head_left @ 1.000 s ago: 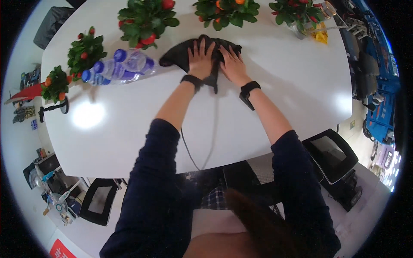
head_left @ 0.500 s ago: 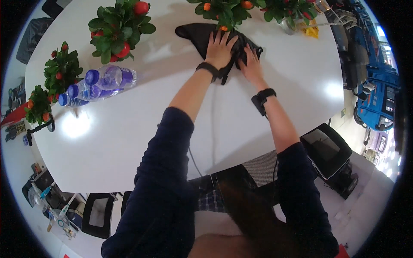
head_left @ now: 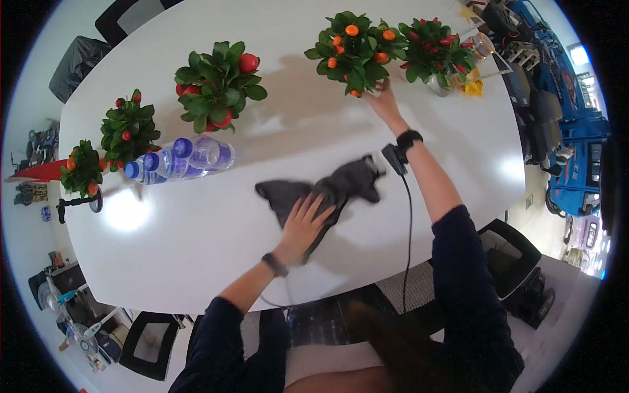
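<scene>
A crumpled black fabric thing (head_left: 344,183), its exact kind unclear, lies at the middle of the white table, with small straps or folds sticking out at its right end. On its left part my left hand (head_left: 301,226) rests palm down, fingers stretched out. My right hand (head_left: 385,103) reaches farther out, beside the potted plant with small orange fruit (head_left: 354,49). Leaves partly hide its fingertips, so I cannot see whether they grip the pot or stem. On the right wrist sits a black strap with a small box (head_left: 394,157) and a cable hanging from it.
A plant with red peppers (head_left: 436,49) stands right of the orange-fruited one. Leftward are a plant with large red fruit (head_left: 219,85), smaller plants (head_left: 128,128) and several water bottles (head_left: 203,154). A yellow object (head_left: 473,84) lies far right. Chairs (head_left: 149,344) border the table (head_left: 164,262).
The black fabric thing has come nearer to me, with my left hand on it. My right hand has left it and moved out to the orange-fruited plant. The view has shifted.
</scene>
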Motion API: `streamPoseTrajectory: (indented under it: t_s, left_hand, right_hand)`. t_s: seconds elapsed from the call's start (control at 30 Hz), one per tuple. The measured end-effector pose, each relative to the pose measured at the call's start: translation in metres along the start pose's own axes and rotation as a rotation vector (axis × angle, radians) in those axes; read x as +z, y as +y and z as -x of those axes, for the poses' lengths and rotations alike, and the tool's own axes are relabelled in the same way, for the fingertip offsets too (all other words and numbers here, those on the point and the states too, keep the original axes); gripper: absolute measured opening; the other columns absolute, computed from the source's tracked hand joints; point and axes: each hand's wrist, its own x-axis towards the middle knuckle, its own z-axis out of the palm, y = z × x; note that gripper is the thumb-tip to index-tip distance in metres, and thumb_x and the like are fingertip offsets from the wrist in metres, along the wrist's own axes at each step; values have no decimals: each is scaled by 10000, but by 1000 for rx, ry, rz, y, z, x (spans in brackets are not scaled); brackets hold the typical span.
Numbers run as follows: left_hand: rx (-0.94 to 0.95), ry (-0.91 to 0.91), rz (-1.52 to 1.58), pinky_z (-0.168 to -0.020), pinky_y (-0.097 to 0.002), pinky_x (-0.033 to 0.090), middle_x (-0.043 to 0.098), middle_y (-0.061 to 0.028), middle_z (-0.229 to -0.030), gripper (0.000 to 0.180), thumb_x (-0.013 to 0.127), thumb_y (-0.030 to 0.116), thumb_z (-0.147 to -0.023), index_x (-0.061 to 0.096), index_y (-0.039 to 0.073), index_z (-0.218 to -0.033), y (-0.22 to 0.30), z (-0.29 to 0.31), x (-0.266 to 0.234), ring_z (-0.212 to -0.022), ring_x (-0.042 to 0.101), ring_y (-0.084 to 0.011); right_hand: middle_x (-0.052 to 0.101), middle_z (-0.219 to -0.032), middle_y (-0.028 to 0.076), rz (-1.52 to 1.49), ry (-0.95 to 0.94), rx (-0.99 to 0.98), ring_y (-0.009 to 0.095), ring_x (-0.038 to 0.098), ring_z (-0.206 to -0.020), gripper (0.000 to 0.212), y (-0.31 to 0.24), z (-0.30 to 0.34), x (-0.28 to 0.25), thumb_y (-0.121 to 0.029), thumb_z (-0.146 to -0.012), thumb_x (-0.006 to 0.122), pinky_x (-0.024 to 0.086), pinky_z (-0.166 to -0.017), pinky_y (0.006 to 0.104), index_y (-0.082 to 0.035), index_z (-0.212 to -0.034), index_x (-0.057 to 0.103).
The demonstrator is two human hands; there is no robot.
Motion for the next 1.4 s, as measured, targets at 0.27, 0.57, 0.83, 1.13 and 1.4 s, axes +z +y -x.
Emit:
streamPoseTrajectory:
  t_s: [0.27, 0.57, 0.83, 1.13, 1.4]
  left_hand:
    - [-163, -80, 12, -992, -463, 295, 391, -99, -1306, 496, 588, 224, -738, 482, 267, -1221, -19, 110, -26, -1202, 383, -291]
    - [-220, -50, 28, -997, -482, 267, 389, -91, -1308, 515, 597, 278, -725, 477, 296, -1225, -11, 112, -23, -1205, 377, -289]
    - [-155, -88, 99, -1014, -557, 183, 281, -176, -1365, 567, 593, 263, -761, 406, 251, -1297, -8, 101, -19, -1268, 245, -383]
    - [-407, 49, -1, -1032, -550, 124, 209, -210, -1398, 686, 579, 255, -764, 276, 155, -1371, -13, 35, -13, -1289, 185, -402]
    - [-403, 311, -100, -1007, -545, 191, 251, -194, -1380, 728, 586, 242, -743, 243, 170, -1381, -71, -98, -1, -1264, 247, -382]
  right_hand:
    - [543, -1093, 123, -218, -243, 220, 218, 524, -1005, 518, 28, -51, 46, -107, -742, 660, 422, -849, 340, 13, -1190, 429]
    - [543, -1091, 113, -484, -290, 214, 204, 535, -978, 485, 22, -56, 69, -95, -741, 663, 438, -823, 344, 10, -1166, 456]
    - [448, -1163, 190, 261, -18, -270, 336, 424, -1070, 690, 79, -49, 81, -219, -684, 678, 326, -926, 427, -8, -1255, 354]
    - [344, -1314, 180, 378, -711, -161, 355, 293, -1248, 610, -58, 174, 38, -227, -789, 601, 233, -1043, 443, -58, -1307, 324]
    - [319, -1361, 135, 613, -400, -416, 400, 255, -1251, 589, -47, 133, 70, -128, -765, 529, 241, -1014, 505, -48, -1312, 326]
